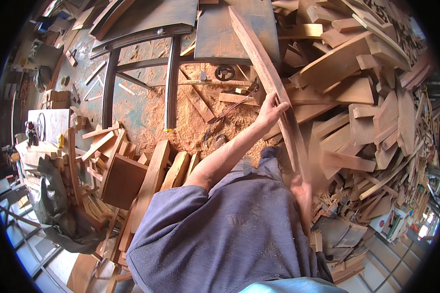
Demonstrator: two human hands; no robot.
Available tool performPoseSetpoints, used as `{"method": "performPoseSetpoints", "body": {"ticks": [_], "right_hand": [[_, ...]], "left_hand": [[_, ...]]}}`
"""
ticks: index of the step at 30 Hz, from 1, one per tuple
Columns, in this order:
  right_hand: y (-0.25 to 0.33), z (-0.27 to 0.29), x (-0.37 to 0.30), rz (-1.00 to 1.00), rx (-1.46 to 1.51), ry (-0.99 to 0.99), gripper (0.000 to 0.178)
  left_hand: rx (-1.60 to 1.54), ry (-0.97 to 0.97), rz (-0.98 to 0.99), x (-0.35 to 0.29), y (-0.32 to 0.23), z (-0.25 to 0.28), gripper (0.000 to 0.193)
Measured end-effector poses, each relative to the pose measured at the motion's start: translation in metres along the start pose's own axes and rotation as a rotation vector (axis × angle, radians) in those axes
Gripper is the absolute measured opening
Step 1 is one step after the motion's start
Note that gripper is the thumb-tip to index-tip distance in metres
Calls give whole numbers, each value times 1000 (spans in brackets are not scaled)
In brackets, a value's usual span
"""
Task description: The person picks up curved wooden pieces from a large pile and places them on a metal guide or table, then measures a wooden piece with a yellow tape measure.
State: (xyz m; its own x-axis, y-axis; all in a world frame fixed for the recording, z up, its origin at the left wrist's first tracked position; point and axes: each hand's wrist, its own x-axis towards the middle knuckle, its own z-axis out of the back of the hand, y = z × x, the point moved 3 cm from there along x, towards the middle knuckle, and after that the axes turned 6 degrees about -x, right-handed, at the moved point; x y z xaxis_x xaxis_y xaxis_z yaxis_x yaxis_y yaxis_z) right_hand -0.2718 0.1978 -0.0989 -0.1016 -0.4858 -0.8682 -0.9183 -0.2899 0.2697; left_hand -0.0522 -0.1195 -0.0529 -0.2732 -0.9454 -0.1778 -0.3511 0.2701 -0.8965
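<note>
A long, slightly curved wooden board (259,53) runs from the top middle down to my right side. Its far end lies over a grey metal machine table (215,36) dusted with sawdust. My left hand (272,110) is closed around the board at about mid-length, thumb across its upper face. At the near end, my right hand (302,191) is against the board, low by my right side. Motion smears that hand, so its fingers cannot be made out. Sawdust clings to my left forearm.
Offcuts and planks pile high on the right (347,63). More boards (151,171) stand at the left, near a dark plastic sheet (56,205). Metal table legs (172,83) and a black handwheel (225,73) stand ahead. Sawdust (190,105) covers the floor there.
</note>
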Motion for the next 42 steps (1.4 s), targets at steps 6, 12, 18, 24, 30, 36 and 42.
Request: {"method": "performPoseSetpoints", "body": {"ticks": [6, 12, 18, 24, 30, 36, 42], "right_hand": [[-7, -33, -29, 88, -18, -15, 25], [-11, -71, -47, 78, 23, -102, 25], [-11, -58, -32, 276, -183, -127, 25], [-7, -54, -25, 215, -42, -205, 20], [-2, -68, -40, 609, -765, -176, 26], [-12, -45, -9, 170, -221, -288, 39], [-11, -72, -29, 348, -337, -329, 58]], "left_hand": [[-211, 51, 90, -6, -9, 6, 48], [-285, 77, 131, -15, -20, 9, 43], [-250, 65, 182, -16, -16, 11, 37], [-244, 132, 261, -25, -12, 12, 34], [-203, 99, 293, -37, -6, 37, 37], [-269, 65, 302, -44, 9, 46, 41], [-395, -41, 378, -35, 23, 62, 38]]}}
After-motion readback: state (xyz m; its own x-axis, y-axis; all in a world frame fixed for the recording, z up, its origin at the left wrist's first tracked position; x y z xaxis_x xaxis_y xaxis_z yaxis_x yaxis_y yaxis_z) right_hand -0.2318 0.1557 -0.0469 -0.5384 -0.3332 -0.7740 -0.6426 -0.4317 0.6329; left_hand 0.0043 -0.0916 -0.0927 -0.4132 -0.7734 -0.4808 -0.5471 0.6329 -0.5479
